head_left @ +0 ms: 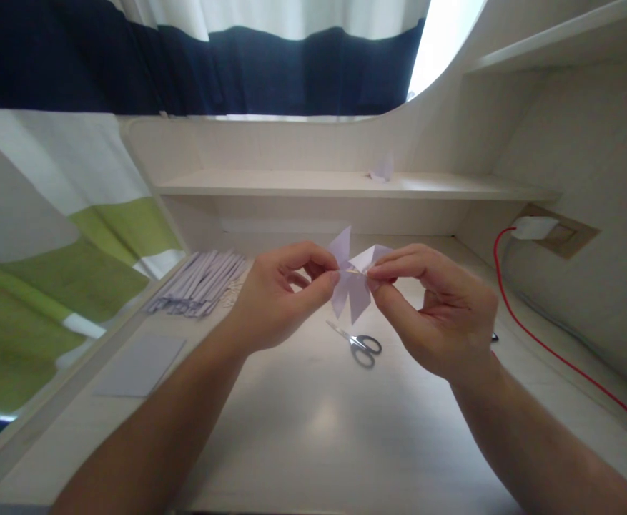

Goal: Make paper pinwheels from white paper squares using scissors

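Both my hands hold a small folded piece of pale lilac paper (352,292) in the air above a white desk (313,422). My left hand (278,297) pinches its centre from the left with thumb and forefinger. My right hand (434,307) pinches the same centre from the right. Pointed flaps of the paper stick up and down from the pinch, like a pinwheel. A pair of scissors (359,345) with grey handles lies shut on the desk just below the paper.
A fan of folded lilac paper strips (200,285) lies at the back left, with a flat lilac sheet (141,365) nearer. A red cable (549,347) runs along the right from a white plug (532,227). A shelf (345,184) holds a small folded paper (382,170).
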`<move>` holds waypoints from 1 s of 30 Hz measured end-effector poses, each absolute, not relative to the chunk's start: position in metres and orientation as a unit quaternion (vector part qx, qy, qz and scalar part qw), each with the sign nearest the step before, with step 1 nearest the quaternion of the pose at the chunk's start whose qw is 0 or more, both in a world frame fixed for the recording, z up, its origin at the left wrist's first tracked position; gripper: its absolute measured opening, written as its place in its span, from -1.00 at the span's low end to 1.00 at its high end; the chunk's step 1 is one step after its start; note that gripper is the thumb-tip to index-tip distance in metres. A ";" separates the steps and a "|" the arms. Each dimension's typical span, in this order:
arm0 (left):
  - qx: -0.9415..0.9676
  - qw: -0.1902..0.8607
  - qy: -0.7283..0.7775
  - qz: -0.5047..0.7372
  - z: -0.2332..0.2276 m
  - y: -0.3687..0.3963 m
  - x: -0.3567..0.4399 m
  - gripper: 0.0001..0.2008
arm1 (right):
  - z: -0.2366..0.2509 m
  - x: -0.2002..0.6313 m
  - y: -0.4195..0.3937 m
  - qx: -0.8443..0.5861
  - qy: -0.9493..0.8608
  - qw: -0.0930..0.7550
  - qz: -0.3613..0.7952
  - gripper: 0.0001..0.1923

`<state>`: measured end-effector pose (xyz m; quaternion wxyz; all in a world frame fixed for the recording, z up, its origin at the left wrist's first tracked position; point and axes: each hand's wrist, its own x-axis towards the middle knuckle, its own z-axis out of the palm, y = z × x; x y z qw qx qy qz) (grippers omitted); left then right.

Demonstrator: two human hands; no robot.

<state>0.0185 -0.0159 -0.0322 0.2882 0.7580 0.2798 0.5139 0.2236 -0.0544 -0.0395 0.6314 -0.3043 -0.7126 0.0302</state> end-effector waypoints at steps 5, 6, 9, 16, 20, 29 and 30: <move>0.763 0.291 0.273 0.509 -0.031 -0.016 0.019 -0.95 | -0.040 0.224 -0.054 -0.300 -0.713 0.633 0.038 -0.73; 0.765 0.291 0.269 0.507 -0.031 -0.017 0.019 -0.95 | -0.040 0.224 -0.055 -0.300 -0.712 0.634 0.042 -0.73; 0.773 0.291 0.259 0.501 -0.030 -0.019 0.020 -0.96 | -0.039 0.225 -0.056 -0.291 -0.713 0.636 0.048 -0.71; 0.784 0.257 0.268 0.498 -0.024 -0.025 0.022 -0.95 | -0.039 0.225 -0.057 -0.286 -0.720 0.630 0.054 -0.70; 0.782 0.244 0.275 0.503 -0.022 -0.026 0.022 -0.97 | -0.038 0.225 -0.058 -0.280 -0.722 0.630 0.050 -0.68; 0.780 0.256 0.267 0.505 -0.022 -0.027 0.020 -0.96 | -0.036 0.225 -0.059 -0.278 -0.718 0.636 0.055 -0.71; 0.781 0.253 0.267 0.504 -0.021 -0.027 0.021 -0.96 | -0.036 0.225 -0.059 -0.274 -0.720 0.634 0.058 -0.70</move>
